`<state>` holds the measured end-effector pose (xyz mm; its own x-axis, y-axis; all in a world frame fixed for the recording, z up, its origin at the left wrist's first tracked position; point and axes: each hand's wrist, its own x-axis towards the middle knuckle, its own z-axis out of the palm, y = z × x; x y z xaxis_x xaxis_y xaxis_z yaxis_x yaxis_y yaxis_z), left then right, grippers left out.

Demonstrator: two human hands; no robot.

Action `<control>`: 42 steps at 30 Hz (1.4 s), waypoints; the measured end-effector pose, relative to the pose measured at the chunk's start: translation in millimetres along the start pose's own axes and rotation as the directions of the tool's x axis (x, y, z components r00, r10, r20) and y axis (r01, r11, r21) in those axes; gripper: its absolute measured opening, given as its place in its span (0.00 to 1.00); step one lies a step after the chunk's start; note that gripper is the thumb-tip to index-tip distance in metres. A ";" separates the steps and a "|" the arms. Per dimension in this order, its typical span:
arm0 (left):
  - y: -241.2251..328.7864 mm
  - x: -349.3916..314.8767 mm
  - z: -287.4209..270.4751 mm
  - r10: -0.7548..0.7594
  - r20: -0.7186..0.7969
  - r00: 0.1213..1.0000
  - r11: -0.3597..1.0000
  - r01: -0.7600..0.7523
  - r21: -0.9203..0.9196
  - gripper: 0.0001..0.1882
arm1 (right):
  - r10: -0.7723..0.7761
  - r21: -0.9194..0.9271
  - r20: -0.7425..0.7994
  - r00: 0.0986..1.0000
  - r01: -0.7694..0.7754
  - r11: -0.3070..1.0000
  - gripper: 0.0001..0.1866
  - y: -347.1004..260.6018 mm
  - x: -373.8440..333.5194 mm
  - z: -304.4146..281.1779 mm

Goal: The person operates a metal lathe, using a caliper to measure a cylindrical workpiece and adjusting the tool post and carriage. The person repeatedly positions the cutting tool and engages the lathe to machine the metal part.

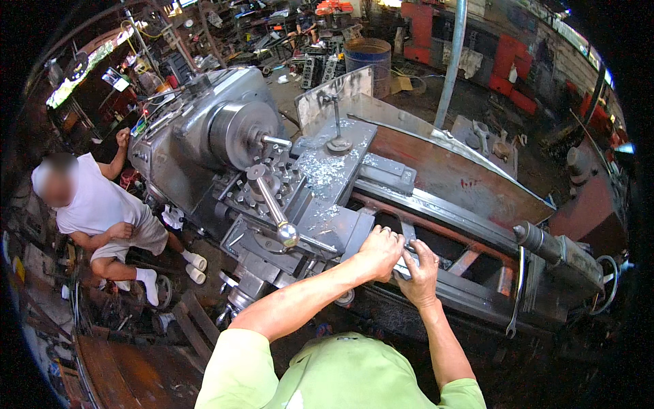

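Both hands meet just right of the lathe carriage (pixel 354 230), over the near rail of the bed (pixel 463 286). My left hand (pixel 381 252) is closed, its knuckles up and its fingers curled. Close against it, my right hand (pixel 420 276) is bent with thumb and fingers drawn together. A small grey edge shows between the hands, but its kind cannot be made out. Left of them, a ball-ended lever (pixel 274 208) slants from the tool post (pixel 262 180). Shiny metal chips (pixel 320 170) lie scattered over the carriage top.
The chuck (pixel 242 133) holds a short metal bar at the left. A stand with a round base (pixel 338 145) rests on the carriage. On the right are a tailstock (pixel 558 249) and a hanging wrench (pixel 518 293). Another person (pixel 112 204) sits beside the headstock (pixel 184 150).
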<state>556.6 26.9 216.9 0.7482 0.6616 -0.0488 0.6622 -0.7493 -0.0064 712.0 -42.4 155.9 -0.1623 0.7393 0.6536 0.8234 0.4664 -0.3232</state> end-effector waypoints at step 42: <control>8.3 -23.3 -1.8 -0.094 -0.231 0.968 0.972 0.039 -0.233 0.41 | -0.071 -0.073 -0.074 0.995 0.066 0.995 0.13 16.5 7.7 49.2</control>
<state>544.8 5.4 219.7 0.6715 0.7176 0.1845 0.6820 -0.6960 0.2247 697.6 -5.1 121.8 -0.1801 0.6664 0.7235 0.8486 0.4773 -0.2284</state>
